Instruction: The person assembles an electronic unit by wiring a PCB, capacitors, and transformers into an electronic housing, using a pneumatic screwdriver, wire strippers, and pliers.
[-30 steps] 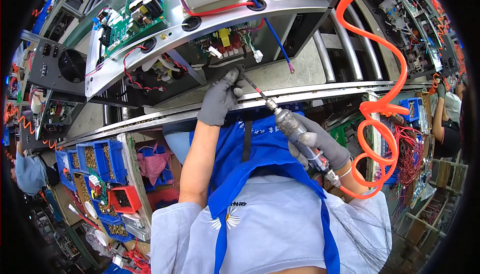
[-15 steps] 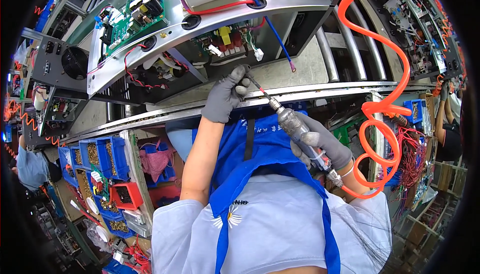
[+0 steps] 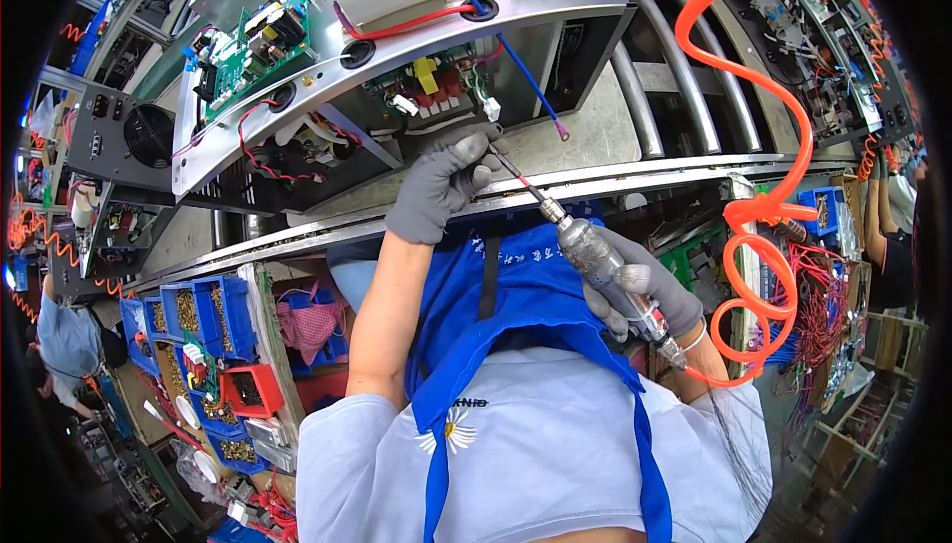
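Note:
My right hand [image 3: 659, 290], in a grey glove, is wrapped round an air screwdriver [image 3: 592, 253]. The tool slants up and left, and its long thin bit [image 3: 512, 170] reaches my left hand [image 3: 436, 191]. That hand, also gloved in grey, is closed in a pinch at the bit's tip; whatever sits between the fingers is too small or hidden to make out. Just beyond the fingertips stands an open metal chassis [image 3: 407, 42] with a green circuit board [image 3: 256, 52] on top and more boards inside. A blue cable [image 3: 534, 84] with a ring terminal hangs from it.
An orange coiled air hose [image 3: 798, 136] runs from the tool up the right side. Steel rollers [image 3: 684, 67] lie beyond a metal rail [image 3: 595, 183]. Blue bins [image 3: 236, 317] of screws and a red bin [image 3: 253, 390] stand at left. Other people are at both sides.
The chassis has shifted slightly left in view, and my left hand sits a little further left. The screwdriver stays in my right hand, its bit still at the left fingertips.

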### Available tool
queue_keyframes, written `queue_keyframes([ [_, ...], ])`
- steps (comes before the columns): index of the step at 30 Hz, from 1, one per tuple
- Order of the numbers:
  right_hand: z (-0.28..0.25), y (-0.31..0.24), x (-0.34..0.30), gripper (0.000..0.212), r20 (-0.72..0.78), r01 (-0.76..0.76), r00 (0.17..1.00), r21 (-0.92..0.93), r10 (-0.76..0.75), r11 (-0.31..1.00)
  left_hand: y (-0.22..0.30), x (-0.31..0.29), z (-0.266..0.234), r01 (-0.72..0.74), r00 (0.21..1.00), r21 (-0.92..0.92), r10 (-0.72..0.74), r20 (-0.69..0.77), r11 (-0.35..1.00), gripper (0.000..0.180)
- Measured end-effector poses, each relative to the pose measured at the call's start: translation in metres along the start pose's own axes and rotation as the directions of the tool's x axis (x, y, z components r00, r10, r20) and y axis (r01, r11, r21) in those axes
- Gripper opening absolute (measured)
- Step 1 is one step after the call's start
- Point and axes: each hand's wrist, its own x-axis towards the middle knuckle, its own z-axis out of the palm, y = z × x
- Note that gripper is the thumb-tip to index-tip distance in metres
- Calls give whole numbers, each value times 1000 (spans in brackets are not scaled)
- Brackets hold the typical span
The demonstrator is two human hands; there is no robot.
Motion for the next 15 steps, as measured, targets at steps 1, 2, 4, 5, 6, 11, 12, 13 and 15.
queue_keyframes([
  [1,0,-1,-1,99,-9,9,1000,-16,-9,1000,-2,1,-1,2,1000,2,-2,1,1000,28],
  [2,1,-2,-3,100,-19,20,1000,-33,-20,999,-4,3,-1,29,1000,-38,-29,-9,999,30],
  [4,0,-2,-8,98,-15,21,1000,-28,-22,999,-7,4,1,58,998,-78,-59,-13,995,32],
  [5,0,-2,-9,97,-5,19,1000,-24,-19,1000,-9,3,6,27,999,-70,-24,43,997,35],
  [6,0,-2,-11,97,-5,22,1000,-22,-22,1000,-11,2,12,-5,995,-65,11,99,998,38],
  [11,2,-8,-23,100,-52,120,992,75,-116,990,-33,12,43,69,998,-49,-69,-2,996,69],
  [12,3,-9,-25,100,-58,122,991,71,-118,990,-40,17,47,70,997,62,-70,8,996,77],
  [13,5,-11,-27,102,-49,161,987,103,-156,982,-48,20,52,82,996,115,-86,33,990,71],
  [15,6,-14,-28,106,-19,225,974,144,-225,964,-45,17,63,23,991,262,-56,118,965,63],
])
